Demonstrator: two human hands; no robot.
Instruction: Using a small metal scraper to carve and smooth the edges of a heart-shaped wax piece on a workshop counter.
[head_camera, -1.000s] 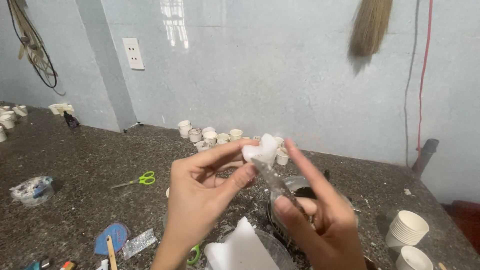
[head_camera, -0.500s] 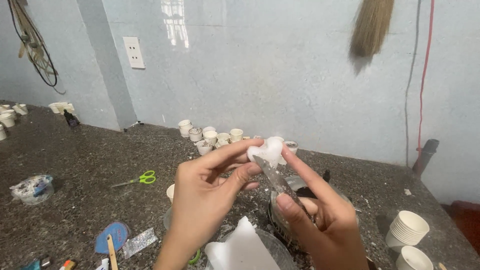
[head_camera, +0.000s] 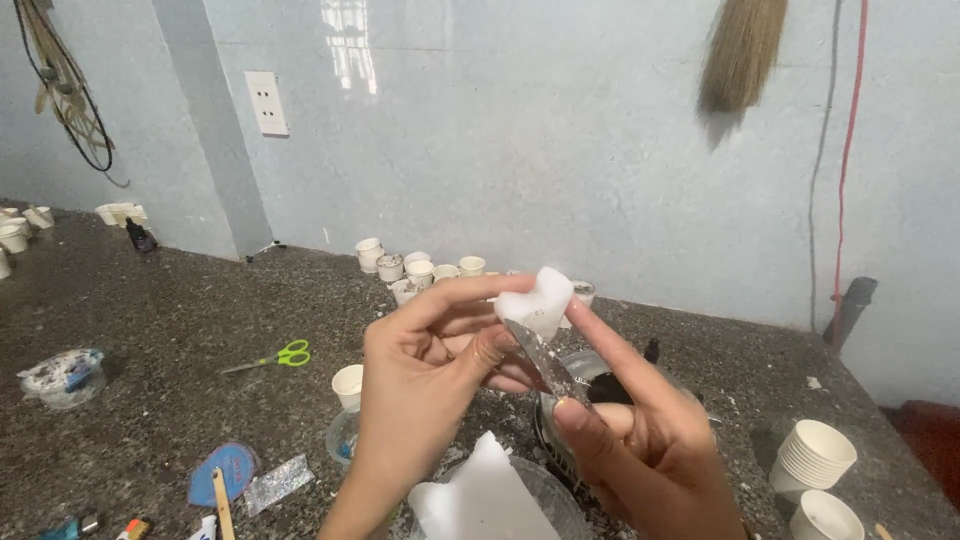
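Observation:
My left hand (head_camera: 425, 380) pinches a small white foam piece (head_camera: 538, 300) between fingertips and thumb, held up in front of me. In my right hand (head_camera: 640, 440) is a thin metal blade (head_camera: 545, 362), index finger stretched along its back, its tip set against the underside of the foam piece. Below both hands a larger white foam block (head_camera: 480, 495) lies in a clear bowl (head_camera: 560, 495).
On the dark speckled counter (head_camera: 170, 330) lie green scissors (head_camera: 280, 356), a small paper cup (head_camera: 347, 385), a cluster of small cups (head_camera: 415, 268) by the wall, stacked white cups (head_camera: 815, 455) at right, a plastic container (head_camera: 62, 375) at left, and a blue item (head_camera: 225, 470).
Both hands with the foam piece and blade sank slightly and moved a little left; the blade has shifted against the piece's underside.

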